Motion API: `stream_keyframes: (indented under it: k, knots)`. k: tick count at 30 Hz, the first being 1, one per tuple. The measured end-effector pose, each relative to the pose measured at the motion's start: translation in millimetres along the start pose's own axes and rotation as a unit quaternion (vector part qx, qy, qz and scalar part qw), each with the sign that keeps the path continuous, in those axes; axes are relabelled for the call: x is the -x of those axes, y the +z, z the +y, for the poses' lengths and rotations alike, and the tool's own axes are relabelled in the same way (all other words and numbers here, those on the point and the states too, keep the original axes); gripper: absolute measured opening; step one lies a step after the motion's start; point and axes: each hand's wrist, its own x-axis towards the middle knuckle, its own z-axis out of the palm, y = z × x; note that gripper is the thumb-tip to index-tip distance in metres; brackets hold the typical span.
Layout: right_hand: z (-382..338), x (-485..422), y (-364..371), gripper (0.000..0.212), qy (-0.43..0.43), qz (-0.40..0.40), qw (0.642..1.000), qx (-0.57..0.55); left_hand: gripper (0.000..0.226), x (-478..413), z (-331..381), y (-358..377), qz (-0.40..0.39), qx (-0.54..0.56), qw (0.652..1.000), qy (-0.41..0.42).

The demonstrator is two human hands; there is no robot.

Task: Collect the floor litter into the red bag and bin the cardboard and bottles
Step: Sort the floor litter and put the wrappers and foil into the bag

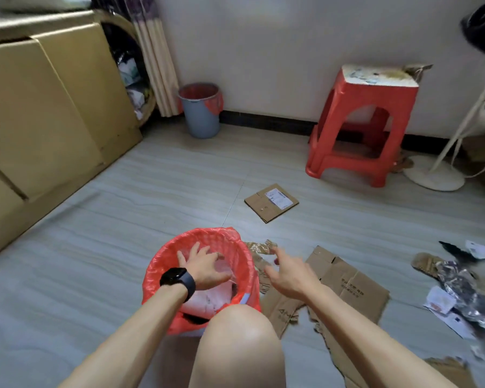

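Risk of tipping bag [157, 264] while pressing down inside with spread left hand [205, 268]; right hand [287, 271] open, empty, reaching for scrap [259, 246] beside it. Cardboard [347, 284] flat alongside; litter [459, 281] well right, easily missed.

Tiled floor [123, 219] bears red bag [152, 278], flattened cardboard [347, 284], stool [370, 102], bin [200, 116], and, seemingly, foil wrappers [457, 281].

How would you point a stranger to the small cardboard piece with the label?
Find the red plastic stool against the back wall. On the tiled floor just in front of it, toward the person, lies a small flattened cardboard piece on its own. Unlike the larger torn cardboard beside the red bag, it bears a white shipping label.
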Motion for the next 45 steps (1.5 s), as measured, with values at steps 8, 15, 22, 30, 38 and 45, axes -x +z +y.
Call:
stream_keyframes:
  k: [8,15,22,30,38,45]
  knots:
    - [63.5,70.6,-101.7,0.048,0.026,0.074,0.997,-0.022,0.046,23.8,138.1,-105.2,0.094,-0.068,0.978,0.175]
    - [143.9,172.2,-161.8,0.043,0.111,0.192,0.975,0.008,0.043,58.8,309.7,-110.0,0.109,-0.074,0.914,0.384]
    - [244.5,306.1,-175.7,0.040,0.268,0.297,0.916,-0.028,0.032,103.4,450.1,-47.0,0.047,-0.095,0.845,0.524]
    - [353.5,459.3,-101.8,0.032,0.454,0.345,0.810,-0.134,0.032,157.1,547.9,82.5,-0.079,-0.183,0.774,0.601]
    - [445.6,501.1,52.6,0.033,0.556,0.265,0.751,-0.238,0.040,144.6,559.3,251.2,-0.180,-0.262,0.775,0.546]
    - [492.4,472.6,175.6,0.042,0.600,0.127,0.735,-0.289,0.044,92.6,521.1,346.3,-0.180,-0.353,0.781,0.482]
